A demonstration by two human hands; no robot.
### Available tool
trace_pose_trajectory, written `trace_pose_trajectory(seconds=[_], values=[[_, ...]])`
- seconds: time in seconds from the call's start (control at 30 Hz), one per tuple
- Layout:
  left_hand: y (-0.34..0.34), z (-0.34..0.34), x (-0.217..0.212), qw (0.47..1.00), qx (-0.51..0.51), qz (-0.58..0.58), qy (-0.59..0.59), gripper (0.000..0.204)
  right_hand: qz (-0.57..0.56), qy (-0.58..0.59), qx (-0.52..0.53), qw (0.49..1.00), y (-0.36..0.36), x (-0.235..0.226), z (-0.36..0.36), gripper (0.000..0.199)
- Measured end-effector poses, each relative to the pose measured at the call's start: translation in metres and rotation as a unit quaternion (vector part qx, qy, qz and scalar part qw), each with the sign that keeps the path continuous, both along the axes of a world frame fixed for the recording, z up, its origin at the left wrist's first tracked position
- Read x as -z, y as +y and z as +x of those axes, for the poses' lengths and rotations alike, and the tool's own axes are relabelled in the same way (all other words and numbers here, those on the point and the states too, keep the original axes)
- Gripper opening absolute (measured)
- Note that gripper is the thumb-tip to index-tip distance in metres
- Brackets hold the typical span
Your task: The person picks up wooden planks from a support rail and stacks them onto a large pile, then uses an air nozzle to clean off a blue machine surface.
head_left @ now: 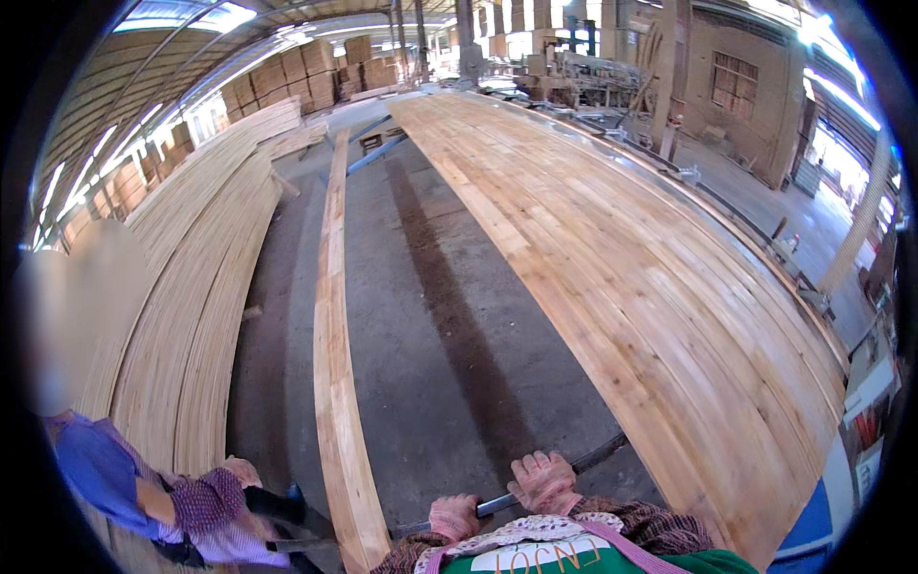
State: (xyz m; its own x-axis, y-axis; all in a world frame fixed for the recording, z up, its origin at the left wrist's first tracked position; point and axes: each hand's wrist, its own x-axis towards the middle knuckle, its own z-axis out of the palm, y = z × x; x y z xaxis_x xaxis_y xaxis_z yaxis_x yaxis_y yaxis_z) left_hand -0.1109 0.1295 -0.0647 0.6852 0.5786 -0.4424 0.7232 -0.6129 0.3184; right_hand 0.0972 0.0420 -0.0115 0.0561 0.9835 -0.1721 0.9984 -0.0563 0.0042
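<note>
My left hand [452, 516] and my right hand [542, 480], both in pinkish work gloves, are closed around a thin dark metal bar [595, 452] that runs across in front of me at the bottom of the view. The bar's right end reaches toward a wide stack of long pale wooden boards [612, 258]. Just left of my left hand lies a single long narrow plank [335, 364] on the concrete floor [430, 316], stretching away from me.
Another long pile of boards [201, 277] lies on the left. A person in a blue and patterned top [143, 488] bends at the lower left beside it. Stacked timber bundles [287, 81] and machinery [583, 77] stand at the far end of the shed.
</note>
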Motion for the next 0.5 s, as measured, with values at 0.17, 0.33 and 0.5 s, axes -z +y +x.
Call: trace_pose_trajectory(seconds=[0.17, 0.33, 0.5], values=[[-0.003, 0.001, 0.009, 0.999, 0.004, 0.017, -0.037, 0.045, 0.043, -0.012, 0.004, 0.999, -0.007, 0.004, 0.003, 0.042], [0.002, -0.003, 0.026, 1.0, 0.007, 0.009, -0.026, 0.049, 0.042, -0.004, 0.002, 0.999, -0.005, 0.005, 0.001, 0.04], [0.001, -0.004, 0.033, 0.997, 0.023, 0.063, -0.027, 0.047, 0.047, -0.012, 0.007, 0.999, -0.008, -0.003, 0.0, 0.042]])
